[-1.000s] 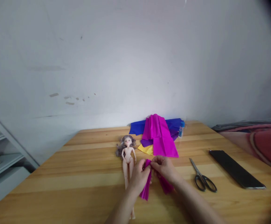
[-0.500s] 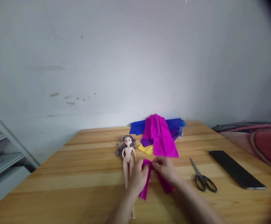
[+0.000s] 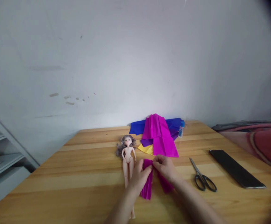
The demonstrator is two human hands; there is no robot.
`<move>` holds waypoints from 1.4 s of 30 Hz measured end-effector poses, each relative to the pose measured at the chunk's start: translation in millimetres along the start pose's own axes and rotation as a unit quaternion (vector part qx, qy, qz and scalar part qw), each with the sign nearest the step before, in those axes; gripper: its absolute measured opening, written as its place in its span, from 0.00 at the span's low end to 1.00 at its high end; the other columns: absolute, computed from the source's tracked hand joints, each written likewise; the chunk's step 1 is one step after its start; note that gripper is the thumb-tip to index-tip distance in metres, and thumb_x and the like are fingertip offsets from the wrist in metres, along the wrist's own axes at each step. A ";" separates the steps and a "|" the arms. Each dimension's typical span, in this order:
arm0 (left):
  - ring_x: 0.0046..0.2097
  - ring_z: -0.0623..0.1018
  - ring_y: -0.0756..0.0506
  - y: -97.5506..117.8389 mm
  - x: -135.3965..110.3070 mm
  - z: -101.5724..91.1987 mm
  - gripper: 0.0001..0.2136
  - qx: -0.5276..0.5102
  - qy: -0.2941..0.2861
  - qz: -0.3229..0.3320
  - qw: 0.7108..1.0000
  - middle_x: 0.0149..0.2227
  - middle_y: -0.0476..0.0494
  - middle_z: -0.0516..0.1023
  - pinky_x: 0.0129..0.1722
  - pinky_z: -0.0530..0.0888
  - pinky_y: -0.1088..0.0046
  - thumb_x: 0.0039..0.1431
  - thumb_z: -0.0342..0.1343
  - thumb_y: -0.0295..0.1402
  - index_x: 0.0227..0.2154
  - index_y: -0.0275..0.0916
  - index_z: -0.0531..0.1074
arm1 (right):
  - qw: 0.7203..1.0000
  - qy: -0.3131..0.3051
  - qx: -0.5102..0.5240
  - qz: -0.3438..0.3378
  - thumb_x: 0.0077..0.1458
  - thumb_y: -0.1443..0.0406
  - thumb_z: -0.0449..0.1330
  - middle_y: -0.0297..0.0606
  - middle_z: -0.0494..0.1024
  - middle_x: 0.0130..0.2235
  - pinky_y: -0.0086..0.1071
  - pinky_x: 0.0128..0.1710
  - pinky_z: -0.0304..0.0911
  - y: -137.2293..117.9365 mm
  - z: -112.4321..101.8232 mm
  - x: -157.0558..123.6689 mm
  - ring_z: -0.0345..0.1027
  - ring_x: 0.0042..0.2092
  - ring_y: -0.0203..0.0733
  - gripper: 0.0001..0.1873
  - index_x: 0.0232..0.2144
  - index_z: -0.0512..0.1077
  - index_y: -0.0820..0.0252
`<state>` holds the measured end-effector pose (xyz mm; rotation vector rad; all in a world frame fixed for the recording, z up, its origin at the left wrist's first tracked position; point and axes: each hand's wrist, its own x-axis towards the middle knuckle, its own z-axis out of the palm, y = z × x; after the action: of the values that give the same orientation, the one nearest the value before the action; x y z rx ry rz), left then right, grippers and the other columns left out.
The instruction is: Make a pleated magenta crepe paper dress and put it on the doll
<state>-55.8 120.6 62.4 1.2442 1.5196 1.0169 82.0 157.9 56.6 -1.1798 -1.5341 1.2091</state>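
A pleated strip of magenta crepe paper (image 3: 147, 185) hangs between my hands over the wooden table. My left hand (image 3: 140, 176) grips its left part, thumb lying across the folds. At the strip's top edge, the fingers of my right hand (image 3: 164, 168) are pinched together on the paper, close to my left fingertips. More magenta paper shows below my right hand, partly covered by it. Just left of my hands a bare doll (image 3: 128, 157) with wavy grey-brown hair lies on its back; my left forearm hides part of its legs.
Behind my hands lie magenta (image 3: 164, 143), blue (image 3: 137, 127), purple and yellow paper sheets, overlapping. A glue bottle (image 3: 181, 130) with a blue cap stands beside them. To the right are black-handled scissors (image 3: 202, 180) and a long black flat object (image 3: 236, 169). Shelves (image 3: 7, 161) stand at the left.
The left part of the magenta paper has swung slightly right and shows more of its pleats. My left thumb has moved right, nearer my right fingers. The right hand has barely moved.
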 end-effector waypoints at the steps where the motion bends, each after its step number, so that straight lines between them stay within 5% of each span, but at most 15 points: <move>1: 0.25 0.73 0.49 -1.0 -0.7 1.4 0.08 -0.021 -0.035 -0.011 0.999 0.28 0.50 0.67 0.24 0.70 0.74 0.53 0.54 0.37 0.34 0.41 0.65 | 1.000 0.002 0.000 -0.002 0.43 0.66 0.54 0.28 0.67 0.17 0.24 0.19 0.52 0.2 0.2 0.0 0.60 0.20 0.32 0.04 0.20 0.64 0.59; 4: 0.21 0.71 0.51 -4.3 -2.0 4.5 0.13 -0.034 -0.092 -0.021 0.995 0.23 0.53 0.67 0.19 0.66 0.78 0.52 0.54 0.35 0.40 0.40 0.62 | 1.000 -0.005 0.017 -0.014 0.44 0.64 0.55 0.29 0.68 0.19 0.25 0.21 0.54 1.2 -1.8 2.5 0.61 0.21 0.33 0.04 0.22 0.65 0.59; 7: 0.20 0.70 0.51 -4.9 -2.6 5.5 0.15 -0.006 -0.074 -0.031 0.997 0.21 0.54 0.67 0.15 0.63 0.80 0.50 0.55 0.33 0.41 0.39 0.61 | 1.000 0.003 0.016 -0.005 0.45 0.64 0.53 0.30 0.70 0.20 0.26 0.21 0.55 2.6 -10.6 8.4 0.63 0.21 0.34 0.05 0.24 0.66 0.59; 12: 0.23 0.74 0.50 -4.5 -1.3 5.0 0.21 -0.036 -0.049 -0.069 0.996 0.34 0.46 0.71 0.18 0.69 0.76 0.49 0.56 0.34 0.46 0.41 0.58 | 0.973 0.064 -0.217 -0.036 0.44 0.64 0.58 0.34 0.73 0.21 0.27 0.24 0.52 4.0 -27.0 12.7 0.64 0.24 0.36 0.04 0.22 0.70 0.59; 15: 0.25 0.75 0.50 -9.1 3.3 4.2 0.24 -0.047 -0.017 -0.069 0.996 0.42 0.41 0.70 0.20 0.72 0.73 0.49 0.56 0.35 0.50 0.42 0.56 | 0.953 0.021 -0.302 -0.029 0.44 0.62 0.61 0.36 0.75 0.22 0.28 0.23 0.47 4.6 -26.1 7.9 0.63 0.24 0.36 0.07 0.21 0.72 0.59; 20: 0.25 0.73 0.51 -14.6 9.5 1.9 0.20 -0.036 0.033 -0.050 0.998 0.41 0.43 0.69 0.23 0.72 0.74 0.51 0.54 0.31 0.48 0.40 0.60 | 0.931 -0.009 -0.365 -0.013 0.45 0.62 0.60 0.38 0.75 0.22 0.29 0.23 0.44 6.9 -19.5 2.8 0.61 0.23 0.36 0.08 0.19 0.72 0.58; 24: 0.34 0.74 0.48 -14.0 10.5 -1.9 0.14 0.019 0.059 -0.001 0.998 0.44 0.42 0.68 0.32 0.73 0.72 0.49 0.54 0.28 0.41 0.39 0.68 | 0.938 0.017 -0.347 -0.002 0.47 0.60 0.60 0.38 0.73 0.20 0.29 0.23 0.43 7.6 -22.3 6.6 0.58 0.21 0.35 0.13 0.15 0.69 0.58; 29: 0.48 0.70 0.42 -12.5 10.4 -5.8 0.12 0.119 0.086 0.080 0.986 0.43 0.40 0.70 0.48 0.68 0.68 0.50 0.53 0.28 0.39 0.39 0.71 | 0.981 0.007 -0.194 0.015 0.44 0.64 0.59 0.32 0.69 0.18 0.27 0.23 0.48 6.0 -24.7 11.5 0.59 0.23 0.35 0.10 0.15 0.67 0.60; 42: 0.38 0.76 0.45 -15.0 12.1 0.6 0.18 0.036 0.047 0.021 0.998 0.37 0.41 0.74 0.37 0.71 0.73 0.47 0.57 0.28 0.43 0.34 0.66 | 0.990 -0.014 -0.116 0.077 0.45 0.70 0.54 0.25 0.62 0.15 0.25 0.20 0.46 1.5 -13.3 9.0 0.53 0.18 0.29 0.07 0.18 0.61 0.59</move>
<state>-60.1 130.2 46.3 1.2995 1.6194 1.0701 93.2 169.5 58.1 -1.4619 -1.6625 1.1743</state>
